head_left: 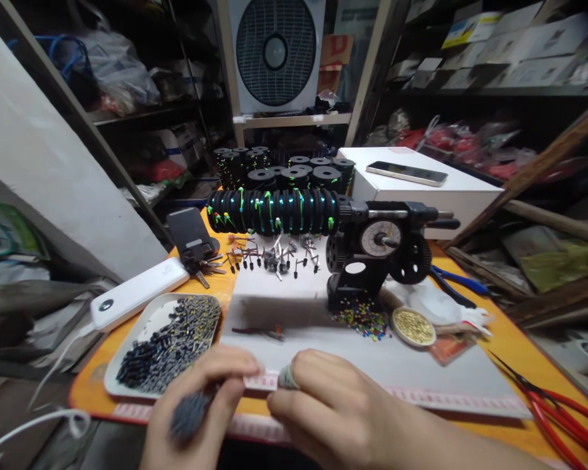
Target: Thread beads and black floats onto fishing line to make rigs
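A dark grey, rough-textured bundle of what are seemingly short, thin pieces (190, 416) is resting in the curl of the left hand (200, 395), low in the head view and above the front edge of the orange-yellow table (92, 385). Blur is hiding its exact make-up. It is looking light and loose, probably stiff piece by piece and prone to slipping apart; a gentle, all-round hold near its middle is seeming safer than a hard squeeze at one end.

The left fingers are closing around the bundle, the thumb and forefinger drawing close together. The right hand (328, 398) is curling just beside, a grey-green wrap (287, 377) apparently covering one fingertip; whether it is pinching anything fine, I cannot tell.

Beyond the left hand, a shallow white tray (149, 320) is holding many small dark and grey pieces. White strips with red, ruler-like print (445, 397) are running along the front, their figures too blurred for reading. Farther out, a black winding machine (355, 287) is bearing a round, pale dial (381, 239) with illegible markings. A white power bank (140, 294) is showing a faint, unreadable mark.
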`<state>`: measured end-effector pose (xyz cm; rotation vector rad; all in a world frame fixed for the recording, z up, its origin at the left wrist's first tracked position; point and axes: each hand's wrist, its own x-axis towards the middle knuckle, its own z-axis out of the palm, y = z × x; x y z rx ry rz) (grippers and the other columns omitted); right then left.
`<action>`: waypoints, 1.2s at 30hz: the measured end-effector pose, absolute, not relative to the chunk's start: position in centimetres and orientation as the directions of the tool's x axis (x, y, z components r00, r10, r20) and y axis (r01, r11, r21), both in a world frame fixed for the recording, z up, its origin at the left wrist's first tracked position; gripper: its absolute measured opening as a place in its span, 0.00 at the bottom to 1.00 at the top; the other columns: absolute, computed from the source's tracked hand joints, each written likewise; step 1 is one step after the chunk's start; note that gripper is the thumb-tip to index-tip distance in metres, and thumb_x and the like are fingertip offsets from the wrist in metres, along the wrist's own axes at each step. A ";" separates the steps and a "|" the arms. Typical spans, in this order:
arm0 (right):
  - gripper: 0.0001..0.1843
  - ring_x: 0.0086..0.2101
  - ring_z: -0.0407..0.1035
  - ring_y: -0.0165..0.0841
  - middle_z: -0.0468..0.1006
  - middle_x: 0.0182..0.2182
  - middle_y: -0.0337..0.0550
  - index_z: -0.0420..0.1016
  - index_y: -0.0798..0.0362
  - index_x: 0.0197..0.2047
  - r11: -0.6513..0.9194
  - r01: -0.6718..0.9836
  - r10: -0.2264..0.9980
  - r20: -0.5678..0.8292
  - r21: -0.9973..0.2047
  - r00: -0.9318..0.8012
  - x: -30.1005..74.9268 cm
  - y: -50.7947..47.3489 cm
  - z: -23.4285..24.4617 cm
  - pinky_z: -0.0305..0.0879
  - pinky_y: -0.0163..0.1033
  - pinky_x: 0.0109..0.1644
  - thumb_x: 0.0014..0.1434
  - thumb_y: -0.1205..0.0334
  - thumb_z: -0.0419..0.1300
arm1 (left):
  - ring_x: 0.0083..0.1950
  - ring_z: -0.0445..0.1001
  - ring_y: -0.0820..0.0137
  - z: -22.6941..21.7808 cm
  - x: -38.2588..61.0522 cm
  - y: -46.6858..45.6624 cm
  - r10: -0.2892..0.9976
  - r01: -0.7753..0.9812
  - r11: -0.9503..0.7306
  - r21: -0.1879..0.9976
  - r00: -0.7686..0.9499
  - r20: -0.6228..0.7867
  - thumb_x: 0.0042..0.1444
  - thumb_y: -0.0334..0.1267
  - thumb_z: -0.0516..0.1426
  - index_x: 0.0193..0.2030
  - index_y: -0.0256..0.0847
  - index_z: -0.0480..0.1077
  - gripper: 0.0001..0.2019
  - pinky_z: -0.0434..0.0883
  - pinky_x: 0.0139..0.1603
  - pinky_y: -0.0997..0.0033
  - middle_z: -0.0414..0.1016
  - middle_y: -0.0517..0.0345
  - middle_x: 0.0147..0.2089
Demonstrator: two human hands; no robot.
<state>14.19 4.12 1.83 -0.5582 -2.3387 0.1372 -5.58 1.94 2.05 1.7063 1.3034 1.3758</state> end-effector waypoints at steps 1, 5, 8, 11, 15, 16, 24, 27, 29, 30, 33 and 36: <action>0.13 0.26 0.58 0.32 0.69 0.24 0.41 0.76 0.58 0.37 0.887 0.360 0.460 0.628 -0.290 -0.628 14.4 4.2 2.0 0.58 0.37 0.28 0.68 0.72 0.51 | 0.46 0.78 0.66 1.7 -5.9 3.1 0.917 0.432 -0.385 0.816 0.080 0.390 0.65 0.35 0.57 0.39 0.49 0.78 0.08 0.72 0.46 0.73 0.78 0.57 0.43; 0.06 0.26 0.62 0.28 0.68 0.26 0.38 0.74 0.56 0.35 0.751 0.308 0.653 0.588 -0.584 -0.477 15.0 4.7 2.8 0.58 0.32 0.28 0.61 0.73 0.56 | 0.52 0.75 0.55 0.1 -5.9 6.7 0.929 0.685 -0.364 0.632 0.216 0.301 0.64 0.33 0.55 0.49 0.39 0.75 0.11 0.71 0.55 0.54 0.70 0.44 0.51; 0.06 0.27 0.65 0.27 0.68 0.26 0.36 0.72 0.54 0.32 0.618 0.279 0.773 0.503 -0.735 -0.386 15.4 5.3 3.0 0.59 0.32 0.31 0.61 0.71 0.60 | 0.49 0.76 0.53 -0.3 -5.3 7.5 0.942 0.709 -0.334 0.622 0.237 0.236 0.63 0.33 0.55 0.43 0.42 0.76 0.08 0.71 0.53 0.50 0.70 0.45 0.50; 0.06 0.28 0.65 0.28 0.71 0.27 0.36 0.73 0.52 0.33 0.530 0.264 0.833 0.436 -0.806 -0.340 15.6 5.7 2.9 0.60 0.33 0.33 0.64 0.66 0.61 | 0.44 0.76 0.57 -0.1 -5.1 7.1 0.941 0.701 -0.337 0.629 0.254 0.222 0.65 0.33 0.52 0.38 0.43 0.74 0.09 0.72 0.48 0.54 0.71 0.49 0.45; 0.07 0.30 0.65 0.30 0.72 0.27 0.37 0.79 0.50 0.35 0.499 0.293 0.853 0.402 -0.816 -0.333 15.6 5.6 2.8 0.60 0.36 0.35 0.66 0.62 0.61 | 0.51 0.74 0.59 0.3 -5.4 5.3 0.953 0.616 -0.302 0.728 0.206 0.221 0.66 0.36 0.54 0.48 0.44 0.70 0.06 0.70 0.53 0.58 0.73 0.50 0.48; 0.07 0.30 0.64 0.31 0.73 0.27 0.37 0.80 0.49 0.36 0.498 0.299 0.854 0.399 -0.814 -0.335 15.5 5.5 2.8 0.60 0.36 0.35 0.65 0.62 0.61 | 0.55 0.72 0.59 0.4 -5.3 4.6 0.967 0.558 -0.255 0.790 0.166 0.195 0.66 0.37 0.54 0.51 0.46 0.69 0.08 0.68 0.56 0.59 0.72 0.50 0.51; 0.08 0.31 0.64 0.32 0.72 0.27 0.40 0.84 0.50 0.37 0.541 0.270 0.829 0.452 -0.796 -0.329 14.7 5.1 2.6 0.62 0.36 0.33 0.64 0.67 0.62 | 0.33 0.70 0.69 0.4 -2.5 1.2 0.992 -0.167 0.083 0.983 0.106 -0.066 0.65 0.52 0.56 0.37 0.41 0.76 0.17 0.69 0.35 0.73 0.72 0.57 0.33; 0.07 0.30 0.67 0.30 0.72 0.28 0.40 0.86 0.50 0.37 0.502 0.223 0.850 0.429 -0.835 -0.307 14.7 5.3 2.2 0.63 0.34 0.32 0.64 0.66 0.64 | 0.29 0.70 0.69 0.5 -1.6 1.1 0.964 -0.235 0.260 0.937 0.125 -0.236 0.53 0.61 0.63 0.32 0.38 0.77 0.24 0.66 0.28 0.74 0.73 0.56 0.27; 0.07 0.29 0.68 0.30 0.72 0.28 0.40 0.86 0.50 0.38 0.484 0.194 0.855 0.414 -0.853 -0.313 14.7 5.3 2.1 0.64 0.34 0.32 0.63 0.65 0.65 | 0.25 0.68 0.71 0.5 -1.2 0.9 0.955 -0.165 0.293 0.942 0.106 -0.278 0.51 0.63 0.63 0.33 0.37 0.79 0.26 0.65 0.26 0.74 0.71 0.58 0.23; 0.06 0.29 0.68 0.30 0.72 0.28 0.40 0.86 0.51 0.38 0.486 0.188 0.852 0.414 -0.854 -0.320 14.8 5.3 2.1 0.64 0.34 0.32 0.63 0.65 0.65 | 0.24 0.66 0.71 0.5 -1.1 0.8 0.962 -0.110 0.270 0.956 0.081 -0.263 0.53 0.63 0.61 0.34 0.38 0.79 0.26 0.64 0.26 0.73 0.69 0.59 0.21; 0.07 0.29 0.67 0.30 0.72 0.26 0.40 0.86 0.53 0.36 0.512 0.218 0.837 0.426 -0.831 -0.343 14.8 5.1 2.2 0.61 0.35 0.31 0.62 0.66 0.65 | 0.24 0.65 0.69 0.3 -0.6 0.6 0.985 0.030 0.169 0.985 -0.024 -0.168 0.60 0.57 0.59 0.36 0.41 0.80 0.20 0.65 0.28 0.71 0.67 0.60 0.21; 0.07 0.28 0.66 0.31 0.71 0.25 0.39 0.83 0.54 0.32 0.514 0.270 0.841 0.417 -0.814 -0.344 14.8 4.9 2.5 0.60 0.35 0.30 0.61 0.68 0.63 | 0.27 0.69 0.67 -0.1 -0.1 0.7 0.991 -0.013 0.108 0.994 -0.076 -0.109 0.60 0.53 0.61 0.33 0.42 0.77 0.16 0.69 0.31 0.71 0.70 0.59 0.24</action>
